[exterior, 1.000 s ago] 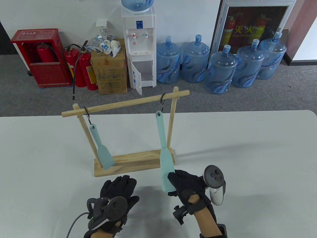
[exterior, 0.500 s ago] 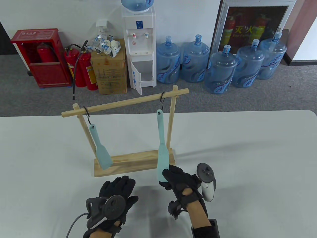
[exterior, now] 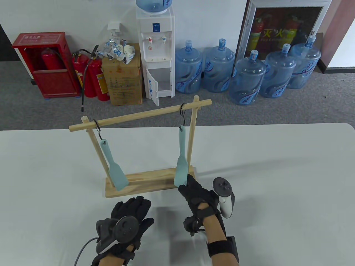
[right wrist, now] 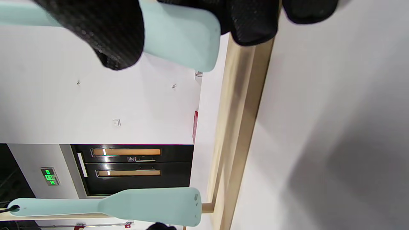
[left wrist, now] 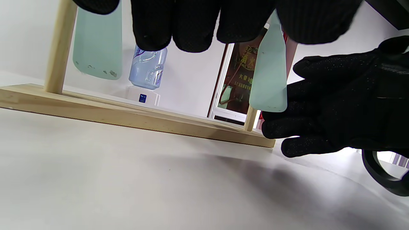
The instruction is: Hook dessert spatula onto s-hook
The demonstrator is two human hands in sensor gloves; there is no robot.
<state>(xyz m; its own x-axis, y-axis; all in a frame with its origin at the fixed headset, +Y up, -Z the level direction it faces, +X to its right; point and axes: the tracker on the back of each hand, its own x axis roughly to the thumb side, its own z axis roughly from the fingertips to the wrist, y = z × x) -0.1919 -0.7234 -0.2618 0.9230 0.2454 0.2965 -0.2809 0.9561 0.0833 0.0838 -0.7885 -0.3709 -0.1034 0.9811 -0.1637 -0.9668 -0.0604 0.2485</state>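
- the rack [exterior: 149,183] stands on the bench [exterior: 277,180], its rail [exterior: 138,115] sloping up toward the right.
- an s-hook [exterior: 183,113] hangs near the rack's right post [exterior: 191,135]; the spatula [exterior: 181,155] hangs from it by its handle hole, blade down, in front of the rack's base.
- the right hand [exterior: 198,196] is at the spatula's blade end just before the rack's base; the right wrist view shows a thumb [right wrist: 105,35] in front of the blade [right wrist: 179,35] and other fingers behind it, pinching it.
- a second spatula [exterior: 112,163] hangs from another hook [exterior: 97,128] near the rack's left post.
- the left hand [exterior: 130,213] rests flat on the bench in front of the rack, fingers spread toward it, holding nothing.
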